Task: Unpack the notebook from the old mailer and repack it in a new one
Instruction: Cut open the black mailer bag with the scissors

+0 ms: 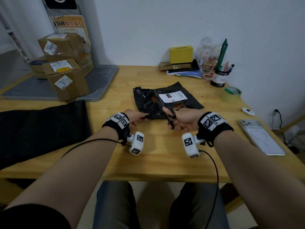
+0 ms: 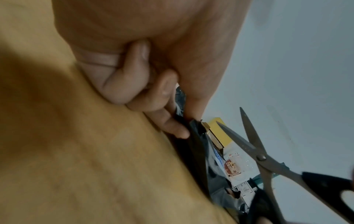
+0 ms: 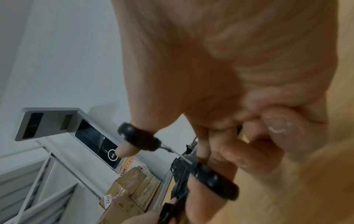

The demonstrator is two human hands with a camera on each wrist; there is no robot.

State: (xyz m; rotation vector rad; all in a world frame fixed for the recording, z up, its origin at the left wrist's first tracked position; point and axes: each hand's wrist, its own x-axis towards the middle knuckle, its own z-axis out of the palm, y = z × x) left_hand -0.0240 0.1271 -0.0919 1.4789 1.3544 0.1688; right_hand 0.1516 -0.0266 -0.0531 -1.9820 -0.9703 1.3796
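A black plastic mailer [image 1: 165,100] with a white shipping label [image 1: 173,96] lies on the wooden table [image 1: 148,159]. My left hand [image 1: 137,117] pinches the mailer's near left corner [image 2: 195,125] between thumb and fingers. My right hand [image 1: 183,119] grips black-handled scissors [image 1: 166,111], thumb and fingers through the loops [image 3: 138,136]. The blades [image 2: 247,136] stand apart over the mailer's crumpled left part. A brown edge shows at the mailer's near side; the notebook itself is hidden. A flat black sheet [image 1: 41,129] lies at the table's left.
Cardboard boxes [image 1: 66,66] stand on a grey scale platform [image 1: 102,80] at the back left. At the back right are a yellow box [image 1: 181,54], bottles, a pen holder [image 1: 219,76] and a tape roll [image 1: 231,95]. A phone [image 1: 262,136] lies at the right edge.
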